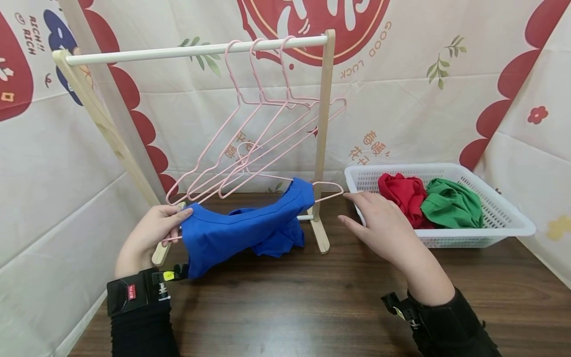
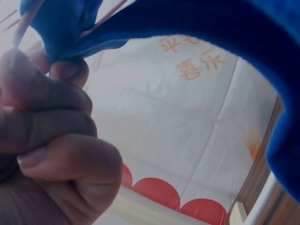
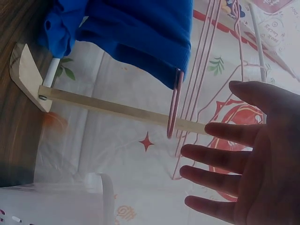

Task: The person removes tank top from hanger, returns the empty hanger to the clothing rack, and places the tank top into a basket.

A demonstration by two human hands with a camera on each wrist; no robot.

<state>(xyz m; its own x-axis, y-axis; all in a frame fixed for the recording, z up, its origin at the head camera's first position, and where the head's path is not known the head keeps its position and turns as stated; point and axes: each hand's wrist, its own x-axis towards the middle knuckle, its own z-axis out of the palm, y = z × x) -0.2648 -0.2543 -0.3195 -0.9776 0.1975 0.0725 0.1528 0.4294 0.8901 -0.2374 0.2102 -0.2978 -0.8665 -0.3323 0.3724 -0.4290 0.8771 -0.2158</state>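
A blue garment (image 1: 241, 233) hangs over a pink hanger (image 1: 329, 190) held low in front of the rack, its lower part trailing close over the table. My left hand (image 1: 156, 230) pinches the garment's left edge between thumb and fingers, where the left end of the hanger also pokes out. In the left wrist view, the fingers of the left hand (image 2: 61, 122) are curled beneath the blue cloth. Just past the bare right end of the hanger is my right hand (image 1: 383, 223), holding nothing. Its fingers are spread and straight in the right wrist view.
A wooden rack with a white rail (image 1: 196, 51) stands behind the garment; three empty pink hangers (image 1: 258, 94) hang on it. At the right, a white basket (image 1: 513, 228) holds a red cloth (image 1: 403, 196) and a green cloth (image 1: 452, 203). A printed backdrop (image 1: 401, 114) closes off the back.
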